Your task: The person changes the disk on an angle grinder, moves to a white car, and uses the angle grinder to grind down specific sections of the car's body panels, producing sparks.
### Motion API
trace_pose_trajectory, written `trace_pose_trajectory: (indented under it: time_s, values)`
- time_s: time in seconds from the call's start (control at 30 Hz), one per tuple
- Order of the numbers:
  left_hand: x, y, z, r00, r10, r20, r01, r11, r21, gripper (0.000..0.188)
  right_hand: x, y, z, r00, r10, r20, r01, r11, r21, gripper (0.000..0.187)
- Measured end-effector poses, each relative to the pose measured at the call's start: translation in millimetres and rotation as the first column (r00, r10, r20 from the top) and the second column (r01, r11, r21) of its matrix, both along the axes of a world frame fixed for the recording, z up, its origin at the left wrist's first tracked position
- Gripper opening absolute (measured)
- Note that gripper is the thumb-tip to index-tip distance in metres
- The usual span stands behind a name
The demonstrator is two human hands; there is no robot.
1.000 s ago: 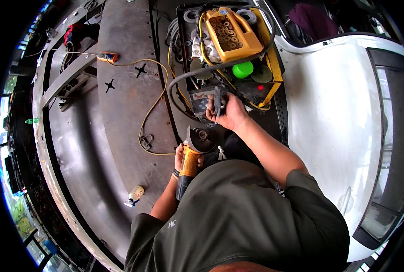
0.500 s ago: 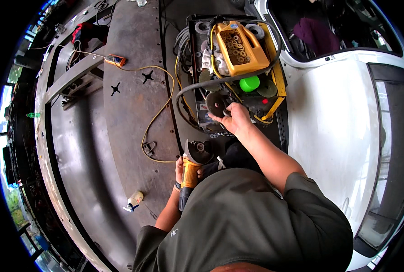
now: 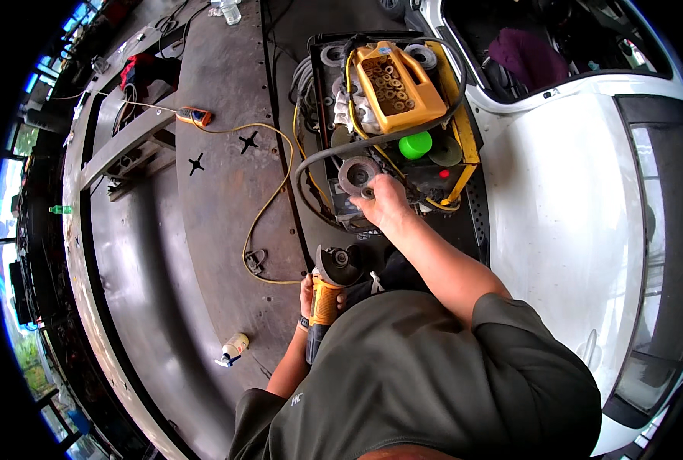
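My left hand [image 3: 306, 296] is wrapped round the yellow-and-black body of an angle grinder [image 3: 324, 305]. The grinder's head and dark guard point away from me, with the round spindle end facing up and no disc on it. At the near edge of the cart, my right hand [image 3: 388, 202] pinches a grinding disc [image 3: 349, 177] by its rim. The disc shows a broad grey ring round a dark, sunken centre. A small round metal piece [image 3: 367, 192] sits by my right fingertips; whether it is held too, I cannot tell.
A cut-open yellow jug [image 3: 426, 107] full of small round pieces stands on the tool cart [image 3: 468, 165], near a bright green cup [image 3: 416, 146] and a thick dark hose. Left lies a steel bench [image 3: 234, 192] with a yellow cord and a bottle [image 3: 235, 346]. A white car door [image 3: 564, 207] is at right.
The disc at my right hand now shows a grey ringed face instead of the dark flat one. My right hand has shifted slightly left and nearer. The left hand keeps the grinder.
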State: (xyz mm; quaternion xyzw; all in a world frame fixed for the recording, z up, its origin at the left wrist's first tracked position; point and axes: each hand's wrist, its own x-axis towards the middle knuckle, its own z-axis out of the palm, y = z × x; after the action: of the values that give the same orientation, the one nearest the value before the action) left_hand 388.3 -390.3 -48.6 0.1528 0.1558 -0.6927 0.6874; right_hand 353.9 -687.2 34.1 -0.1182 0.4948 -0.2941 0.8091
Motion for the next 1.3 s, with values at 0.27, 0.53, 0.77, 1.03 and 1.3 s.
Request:
trace_pose_trajectory:
  time_s: [0.27,0.53,0.77,1.03,1.3]
  values:
    - [2,0,-5,0.999,-0.031,0.006,0.031,0.999,-0.022,0.068,14,-11,-13,0.991,0.063,0.116,-0.065,0.998,0.007,0.030]
    - [9,-9,-13,0.993,-0.120,0.014,0.121,0.991,-0.063,0.066,0,-18,0,0.911,0.291,0.292,-0.338,0.933,0.123,0.027]
    - [9,-17,2,0.994,-0.101,0.039,0.103,0.993,-0.055,0.077,-99,-24,25,0.837,0.537,-0.103,-0.547,0.826,-0.139,0.018]
    - [23,-37,13,0.989,-0.096,0.117,0.104,0.992,-0.071,0.078,-146,-105,19,0.850,0.056,-0.524,-0.235,0.931,-0.280,0.032]
    - [37,-71,15,0.918,-0.360,0.169,0.392,0.890,-0.231,0.068,-180,-51,35,0.913,-0.200,-0.355,-0.093,0.746,-0.660,0.028]
